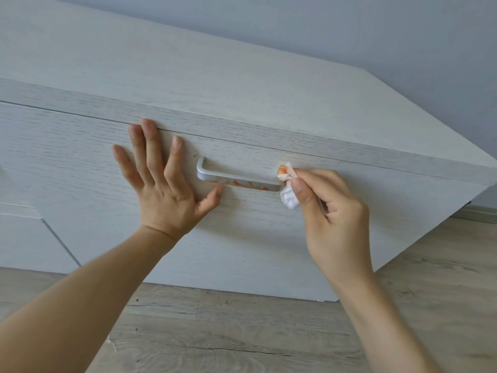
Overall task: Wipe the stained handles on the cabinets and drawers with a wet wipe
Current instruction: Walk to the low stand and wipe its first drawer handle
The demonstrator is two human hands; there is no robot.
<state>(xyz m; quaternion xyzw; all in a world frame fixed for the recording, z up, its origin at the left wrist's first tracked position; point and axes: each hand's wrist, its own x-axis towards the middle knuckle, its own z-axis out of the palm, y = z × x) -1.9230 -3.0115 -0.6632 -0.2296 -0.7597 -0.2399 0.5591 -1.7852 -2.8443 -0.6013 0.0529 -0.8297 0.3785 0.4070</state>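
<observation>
A silver bar handle [236,179] is fixed to the pale wood drawer front [242,238] and carries orange stains along its lower face. My left hand [158,181] presses flat on the drawer front just left of the handle, fingers spread and thumb tip under the handle's left end. My right hand [328,211] pinches a crumpled white wet wipe [287,184], smeared orange, against the handle's right end, which the wipe hides.
The cabinet top [188,84] slopes away above the drawer, with a grey wall [376,30] behind. Another drawer or door panel [24,238] lies at the lower left. Light wood flooring [242,332] runs below and to the right.
</observation>
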